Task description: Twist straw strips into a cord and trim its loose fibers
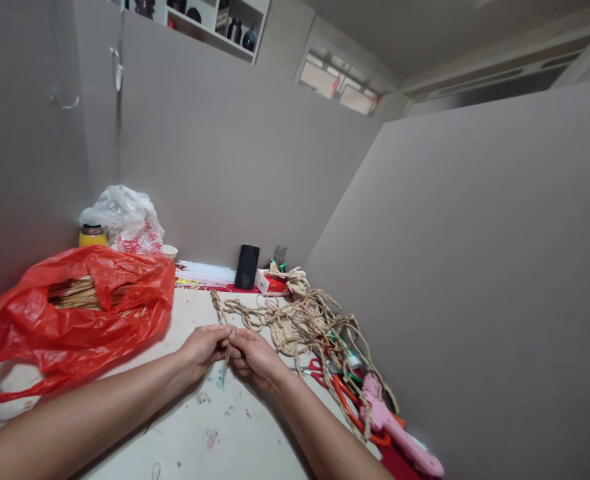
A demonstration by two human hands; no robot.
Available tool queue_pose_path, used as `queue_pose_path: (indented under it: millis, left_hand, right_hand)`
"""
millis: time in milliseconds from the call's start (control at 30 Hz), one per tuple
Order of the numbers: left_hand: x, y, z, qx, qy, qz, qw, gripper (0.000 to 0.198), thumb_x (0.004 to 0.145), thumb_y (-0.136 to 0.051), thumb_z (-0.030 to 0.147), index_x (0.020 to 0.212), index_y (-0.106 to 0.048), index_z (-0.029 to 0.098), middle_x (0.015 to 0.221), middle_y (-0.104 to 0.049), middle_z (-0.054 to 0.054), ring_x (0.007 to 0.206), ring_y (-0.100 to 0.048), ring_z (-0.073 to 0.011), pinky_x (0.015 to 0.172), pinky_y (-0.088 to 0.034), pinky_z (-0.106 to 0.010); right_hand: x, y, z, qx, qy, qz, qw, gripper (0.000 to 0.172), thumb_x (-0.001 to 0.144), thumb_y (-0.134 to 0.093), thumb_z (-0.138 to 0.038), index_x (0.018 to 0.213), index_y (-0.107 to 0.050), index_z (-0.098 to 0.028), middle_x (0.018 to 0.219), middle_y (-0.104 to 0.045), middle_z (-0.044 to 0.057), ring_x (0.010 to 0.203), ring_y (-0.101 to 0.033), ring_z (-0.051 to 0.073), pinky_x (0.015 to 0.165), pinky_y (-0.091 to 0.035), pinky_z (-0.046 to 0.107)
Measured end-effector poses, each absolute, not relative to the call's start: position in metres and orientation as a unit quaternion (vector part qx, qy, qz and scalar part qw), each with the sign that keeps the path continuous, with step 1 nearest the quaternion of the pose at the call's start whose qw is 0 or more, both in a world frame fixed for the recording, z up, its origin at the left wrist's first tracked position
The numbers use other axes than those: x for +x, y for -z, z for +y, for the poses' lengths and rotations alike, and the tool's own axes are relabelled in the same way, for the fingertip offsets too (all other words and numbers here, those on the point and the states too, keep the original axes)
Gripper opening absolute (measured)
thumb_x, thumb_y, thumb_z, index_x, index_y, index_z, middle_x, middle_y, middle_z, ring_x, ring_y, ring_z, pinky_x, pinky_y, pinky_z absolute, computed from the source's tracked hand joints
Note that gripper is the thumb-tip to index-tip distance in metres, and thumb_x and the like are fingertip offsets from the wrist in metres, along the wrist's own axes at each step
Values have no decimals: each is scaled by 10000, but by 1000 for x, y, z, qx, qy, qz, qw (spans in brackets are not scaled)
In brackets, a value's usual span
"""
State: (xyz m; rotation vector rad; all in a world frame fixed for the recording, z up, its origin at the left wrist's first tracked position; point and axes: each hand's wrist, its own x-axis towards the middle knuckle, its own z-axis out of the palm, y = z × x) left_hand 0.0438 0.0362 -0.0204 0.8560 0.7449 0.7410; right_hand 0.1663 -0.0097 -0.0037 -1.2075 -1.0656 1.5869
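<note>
My left hand [207, 345] and my right hand [255, 357] meet at the middle of the white table, fingertips almost touching. Both pinch a braided straw cord [219, 307] near its working end. Loose strands [226, 360] hang down between the hands toward me. The finished braid leads away from my fingers to the back, then joins a tangled heap of straw braid [305, 317] on the right. Fingers partly cover the part of the cord being held.
A red plastic bag [139, 307] with dry straw [79, 293] lies left. At the back stand a phone [247, 267], a yellow jar [93, 237] and a white bag [127, 213]. Red-handled scissors [317, 371] and a pink glue gun [389, 420] lie right. Grey partitions [225, 153] enclose the table.
</note>
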Motion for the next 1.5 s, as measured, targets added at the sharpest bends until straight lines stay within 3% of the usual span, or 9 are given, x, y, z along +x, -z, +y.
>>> queue_pose_path:
  millis: [133, 267, 500, 767, 900, 1033, 1233, 1333, 1500]
  left_hand:
    - [44, 22, 37, 381, -357, 344, 780, 257, 581, -752, 289, 725, -655, 100, 478, -518, 34, 480, -497, -87, 550, -418, -210]
    - [44, 20, 38, 364, -367, 358, 778, 179, 611, -741, 215, 686, -630, 97, 595, -620, -15, 523, -538, -77, 556, -430, -184]
    - [42, 15, 39, 344, -336, 378, 791, 139, 725, -679, 214, 766, -594, 111, 824, -705, -125, 718, -683, -177, 694, -528, -278]
    - [39, 13, 40, 349, -331, 376, 792, 156, 729, -683, 219, 799, -602, 106, 805, -701, -119, 715, -686, -178, 700, -521, -272]
    - [39, 13, 38, 353, -363, 352, 787, 116, 689, -693, 183, 730, -614, 108, 743, -676, -68, 685, -646, -128, 707, -494, -232]
    - [39, 14, 37, 364, -386, 339, 777, 127, 631, -708, 180, 657, -615, 99, 591, -599, -8, 537, -537, -77, 573, -427, -188]
    - [39, 16, 41, 375, -387, 334, 773, 208, 580, -727, 235, 700, -638, 90, 544, -546, 20, 463, -447, -58, 468, -317, -184]
    - [37, 17, 46, 373, -378, 334, 779, 225, 572, -735, 225, 731, -644, 95, 554, -526, 34, 447, -407, -42, 438, -267, -180]
    - [34, 16, 50, 368, -329, 310, 813, 169, 644, -699, 202, 763, -620, 111, 558, -499, 32, 457, -435, -50, 425, -272, -159]
  right_hand:
    - [160, 9, -14, -495, -617, -430, 435, 300, 779, -552, -477, 747, -462, -192, 469, -361, -115, 341, -203, 24, 355, -87, 185]
    - [155, 12, -25, -510, -596, -458, 418, 290, 813, -506, -477, 735, -422, -211, 478, -393, -111, 334, -247, 33, 338, -131, 175]
    - [179, 9, -57, -562, -557, -541, 284, 238, 761, -610, -350, 648, -572, -145, 464, -558, -29, 296, -400, 60, 325, -245, 181]
    - [208, -16, -54, -629, -412, -508, 420, 343, 766, -569, -488, 680, -550, -156, 633, -603, -20, 380, -421, 45, 374, -249, 188]
    - [187, -10, -36, -619, -435, -492, 431, 374, 696, -642, -515, 660, -550, -154, 597, -588, -15, 362, -396, 50, 365, -221, 205]
    - [162, 5, -22, -598, -475, -476, 437, 350, 621, -733, -442, 599, -535, -154, 433, -402, -83, 356, -270, 34, 371, -157, 212]
    - [166, 12, -17, -537, -586, -427, 431, 331, 647, -709, -425, 653, -490, -177, 447, -311, -114, 368, -190, 24, 369, -88, 195]
    - [176, 11, -17, -504, -626, -403, 438, 335, 651, -704, -434, 710, -495, -178, 515, -371, -97, 389, -234, 23, 370, -103, 174]
    - [185, 14, -11, -478, -647, -372, 462, 339, 664, -681, -431, 703, -446, -189, 685, -522, -24, 487, -424, 52, 379, -206, 153]
